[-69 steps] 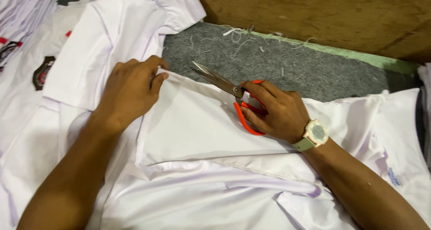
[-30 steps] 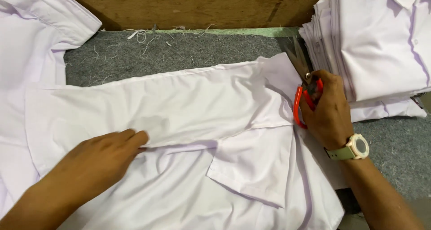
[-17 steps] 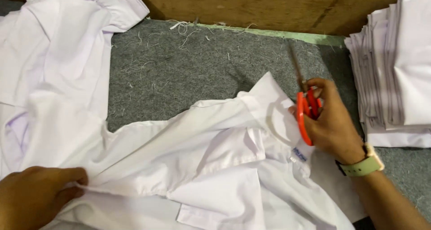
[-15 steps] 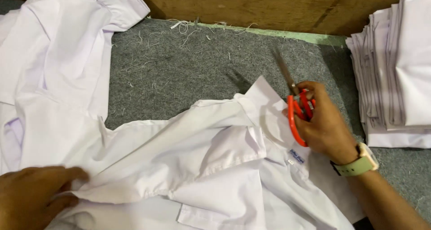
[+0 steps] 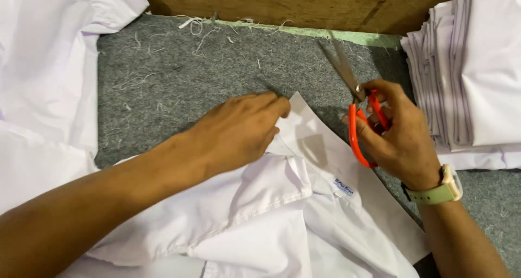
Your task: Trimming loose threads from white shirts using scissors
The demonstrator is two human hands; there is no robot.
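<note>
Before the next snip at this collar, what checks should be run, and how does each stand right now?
1. Left hand pins the collar of the white shirt flat: ok.
2. Right hand grips the orange-handled scissors: ok.
3. Blades clear of the left fingers: ok, apart.
4. Blades at the collar edge: not ok, they point up over the grey felt.
5. Loose thread to trim visible on the collar: cannot tell.
6. Folded stack clear of the blades: ok.
</note>
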